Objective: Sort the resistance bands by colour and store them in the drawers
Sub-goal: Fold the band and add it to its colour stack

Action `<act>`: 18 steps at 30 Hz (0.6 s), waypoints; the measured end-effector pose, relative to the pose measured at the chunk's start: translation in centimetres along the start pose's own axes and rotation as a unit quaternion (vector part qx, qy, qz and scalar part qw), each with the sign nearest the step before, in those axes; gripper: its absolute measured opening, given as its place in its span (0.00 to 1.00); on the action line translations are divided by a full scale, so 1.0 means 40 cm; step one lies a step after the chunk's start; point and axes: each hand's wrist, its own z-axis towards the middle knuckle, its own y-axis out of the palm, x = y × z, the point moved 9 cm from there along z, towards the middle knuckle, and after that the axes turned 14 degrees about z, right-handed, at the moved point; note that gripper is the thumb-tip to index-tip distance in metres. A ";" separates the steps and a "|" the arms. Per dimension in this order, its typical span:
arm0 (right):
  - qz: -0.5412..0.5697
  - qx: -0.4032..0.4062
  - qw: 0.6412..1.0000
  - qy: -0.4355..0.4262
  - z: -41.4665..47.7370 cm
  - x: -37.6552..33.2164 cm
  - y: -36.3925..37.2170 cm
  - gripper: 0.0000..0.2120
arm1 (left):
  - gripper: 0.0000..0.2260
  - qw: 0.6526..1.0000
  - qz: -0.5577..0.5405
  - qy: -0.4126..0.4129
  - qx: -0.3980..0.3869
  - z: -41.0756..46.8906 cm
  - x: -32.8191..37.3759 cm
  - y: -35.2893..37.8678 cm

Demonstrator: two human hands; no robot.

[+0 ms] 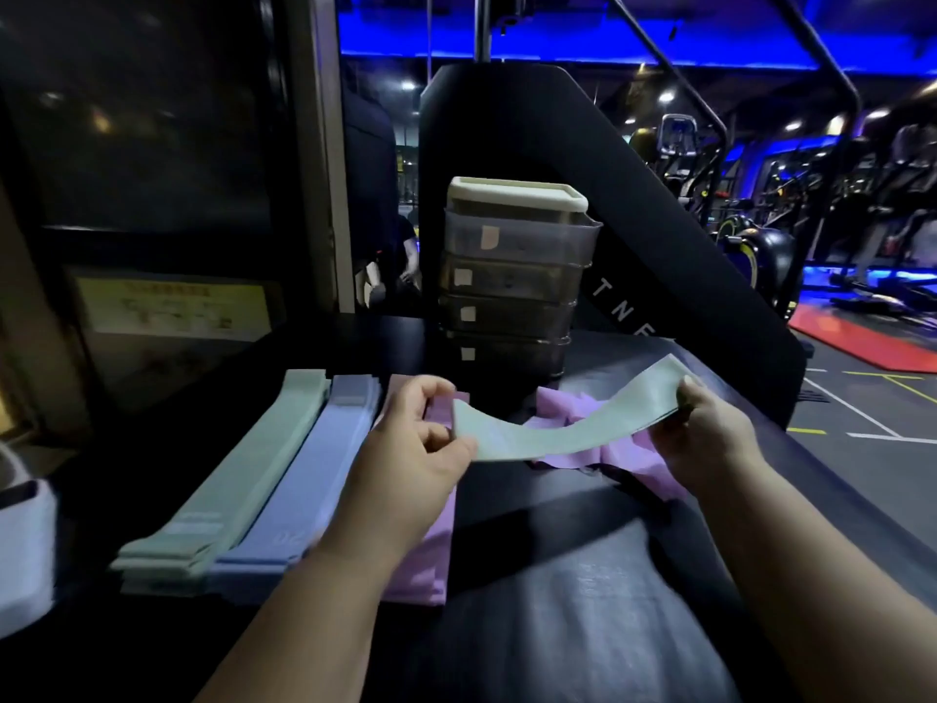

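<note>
The left hand (421, 438) pinches one end of a pale green band (557, 423) between thumb and curled fingers. The right hand (710, 428) grips the other end, so the band hangs in a shallow sag between them, above the dark surface (608, 575).

Just under the band lies a loose purple heap (634, 459) of crumpled bands not yet laid flat. To the left, three tidy piles lie side by side: a green stack (228, 479), a blue stack (304, 474) touching it, and a purple stack (431, 550) partly hidden beneath the left forearm.

Behind them stands the drawer unit (512, 276), four translucent drawers with a cream lid, all apparently closed; their contents cannot be made out.

Sorting looks well advanced, with the held band likely bound for the green stack. The purple heap remains to be sorted, and storing in the drawers seems not yet begun.
</note>
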 end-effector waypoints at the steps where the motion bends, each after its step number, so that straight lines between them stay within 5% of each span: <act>1: -0.012 0.002 1.000 0.012 -0.004 0.017 0.007 0.07 | 0.17 1.000 0.004 -0.007 -0.009 -0.001 -0.013 -0.009; 4: -0.033 0.004 0.999 0.031 -0.009 0.052 0.038 0.07 | 0.21 0.999 0.018 -0.037 -0.028 -0.004 -0.058 -0.034; 8: -0.047 -0.012 0.996 0.072 -0.022 0.118 0.099 0.09 | 0.07 0.997 0.030 -0.054 -0.048 -0.022 -0.103 -0.071; 13: -0.149 0.028 0.986 0.063 -0.040 0.194 0.155 0.12 | 0.03 0.997 0.036 -0.060 -0.031 -0.029 -0.158 -0.132; 18: -0.229 -0.003 0.972 0.057 -0.060 0.292 0.241 0.13 | 0.09 0.997 -0.006 -0.077 -0.023 -0.021 -0.227 -0.197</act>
